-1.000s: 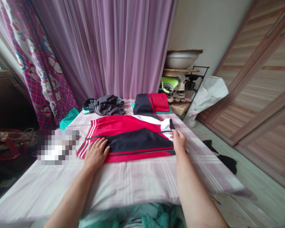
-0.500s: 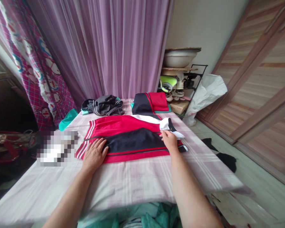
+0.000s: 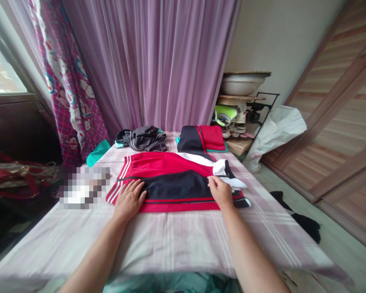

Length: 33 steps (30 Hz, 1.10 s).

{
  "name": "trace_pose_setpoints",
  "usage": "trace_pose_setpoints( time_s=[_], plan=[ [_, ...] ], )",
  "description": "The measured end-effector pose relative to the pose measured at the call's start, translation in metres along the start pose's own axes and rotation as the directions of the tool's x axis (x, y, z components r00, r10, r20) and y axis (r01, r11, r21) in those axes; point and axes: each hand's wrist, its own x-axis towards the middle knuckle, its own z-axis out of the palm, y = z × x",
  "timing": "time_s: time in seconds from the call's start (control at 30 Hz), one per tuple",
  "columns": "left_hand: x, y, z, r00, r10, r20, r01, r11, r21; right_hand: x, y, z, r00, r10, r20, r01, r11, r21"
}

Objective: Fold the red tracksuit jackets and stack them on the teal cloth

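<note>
A red, navy and white track jacket (image 3: 177, 187) lies folded lengthwise on the table, its white-striped hem to the left and its white collar to the right. My left hand (image 3: 130, 198) rests flat on the hem end, fingers spread over the red and navy cloth. Near the collar, my right hand (image 3: 220, 191) is closed, thumb and fingers pinched at the navy cloth beside the zip. What exactly sits between those fingertips is partly hidden.
A plaid cloth covers the table (image 3: 177, 240). At its far side lie a rumpled dark garment (image 3: 144, 138) and a folded navy-and-red garment (image 3: 212, 138). A blurred-out object (image 3: 84, 188) lies left. Beyond the right edge stand a shoe rack (image 3: 247, 118) and a white sack (image 3: 280, 128).
The whole view has shifted, so everything sits further right. My right hand has slid slightly along the jacket, away from the collar and towards me. My left hand stays on the hem.
</note>
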Motion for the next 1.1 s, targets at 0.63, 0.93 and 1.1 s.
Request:
trace_pose_setpoints(
  time_s=[0.63,0.93,1.1],
  plan=[
    [0.0,0.002,-0.002,1.0,-0.014,0.015,0.015,0.999,-0.042,-0.001,0.007,-0.003,0.986,0.122,0.115,-0.081,0.947,-0.312],
    [-0.001,0.003,-0.002,1.0,-0.025,0.01,0.025,0.998,-0.05,-0.014,-0.026,0.016,0.955,-0.138,0.261,0.184,0.969,-0.162],
    [-0.001,0.005,-0.005,0.999,-0.036,0.02,0.037,0.998,-0.048,-0.005,-0.006,0.012,0.973,0.086,0.213,-0.037,0.974,-0.222]
  ],
)
